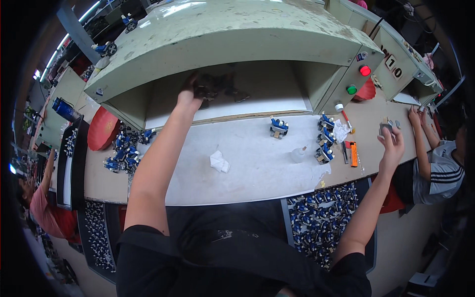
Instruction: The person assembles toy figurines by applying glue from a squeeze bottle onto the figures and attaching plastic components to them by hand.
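Note:
My left hand [189, 90] reaches into the shaded opening of a pale green booth [277, 42]. It is beside a cluster of dark, metallic-looking pieces [217, 88]; shadow hides its fingertips, so whether it grips one is unclear. Out to the right, my right hand [394, 146] is raised above the bench with a small dark grey piece [385, 128] between its fingers. On the white sheet [198, 178] stands a small blue-and-white toy figure [279, 127]. Several more such toys [325, 138] form a column to its right, and a pile of toys [123, 151] lies at the left.
A crumpled white tissue [219, 162] and a clear bottle [298, 155] are on the sheet. Right of it lie an orange box-like item [353, 154] and a red-handled tool [345, 116]. A toy-filled bin [321, 222] stands below the bench edge. People work at both sides.

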The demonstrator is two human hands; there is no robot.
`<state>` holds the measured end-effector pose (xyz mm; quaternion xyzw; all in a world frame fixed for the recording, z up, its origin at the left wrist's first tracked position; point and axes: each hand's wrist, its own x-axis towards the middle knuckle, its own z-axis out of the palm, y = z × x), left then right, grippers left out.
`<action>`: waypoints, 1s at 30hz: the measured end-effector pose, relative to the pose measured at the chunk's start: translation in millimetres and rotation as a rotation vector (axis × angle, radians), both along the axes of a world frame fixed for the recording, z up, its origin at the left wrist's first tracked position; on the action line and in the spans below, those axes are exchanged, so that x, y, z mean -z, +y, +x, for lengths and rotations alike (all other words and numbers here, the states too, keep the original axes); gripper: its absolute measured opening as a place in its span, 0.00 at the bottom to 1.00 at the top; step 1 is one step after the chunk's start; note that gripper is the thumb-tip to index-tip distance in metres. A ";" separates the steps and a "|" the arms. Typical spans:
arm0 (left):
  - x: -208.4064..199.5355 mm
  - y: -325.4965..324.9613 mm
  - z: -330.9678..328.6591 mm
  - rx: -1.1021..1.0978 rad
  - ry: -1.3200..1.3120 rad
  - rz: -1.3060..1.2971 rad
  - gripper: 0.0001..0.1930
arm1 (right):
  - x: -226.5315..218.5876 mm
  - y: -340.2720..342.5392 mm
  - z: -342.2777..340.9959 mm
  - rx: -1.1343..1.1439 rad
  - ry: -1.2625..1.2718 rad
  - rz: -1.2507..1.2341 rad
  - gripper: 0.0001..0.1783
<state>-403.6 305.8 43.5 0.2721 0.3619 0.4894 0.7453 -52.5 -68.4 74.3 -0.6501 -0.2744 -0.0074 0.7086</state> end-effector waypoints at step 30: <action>34.0 18.0 76.2 0.343 1.683 1.668 0.29 | -16.6 -3.4 -195.1 -1.391 0.395 -0.124 0.19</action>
